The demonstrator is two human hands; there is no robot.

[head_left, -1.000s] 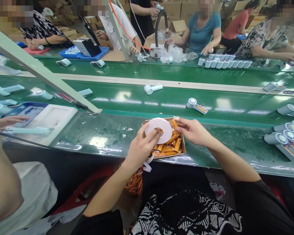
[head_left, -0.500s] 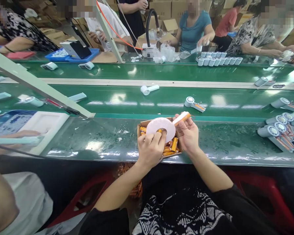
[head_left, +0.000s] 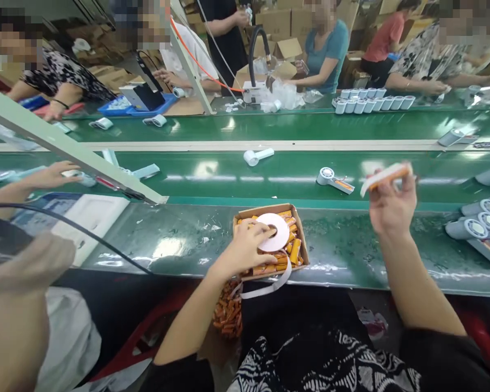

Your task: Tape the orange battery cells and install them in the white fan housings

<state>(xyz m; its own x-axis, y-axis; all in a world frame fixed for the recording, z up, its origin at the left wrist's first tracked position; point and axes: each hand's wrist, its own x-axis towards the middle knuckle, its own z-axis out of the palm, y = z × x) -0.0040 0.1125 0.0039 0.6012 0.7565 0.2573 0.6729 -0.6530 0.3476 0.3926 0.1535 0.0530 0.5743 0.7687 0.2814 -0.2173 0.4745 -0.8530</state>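
Observation:
My left hand (head_left: 245,247) rests on a white roll of tape (head_left: 274,231) that lies on top of orange batteries (head_left: 294,251) in a small cardboard box (head_left: 304,250) at the near edge of the green bench; its fingers are curled on the roll. A loose strip of tape (head_left: 265,288) hangs from the box's front. My right hand (head_left: 392,204) is raised to the right over the belt. It pinches an orange battery with a white strip on it (head_left: 386,177).
Small white fans lie on the green conveyor (head_left: 269,174): one (head_left: 334,179) just past the box, one (head_left: 256,156) further back, several (head_left: 479,223) at the right. A neighbour's arm (head_left: 20,305) and white tray (head_left: 93,212) are at the left. Other workers sit opposite.
My right hand has lifted the battery with its strip away from the box, up and to the right. My left hand has set the tape roll down on the batteries.

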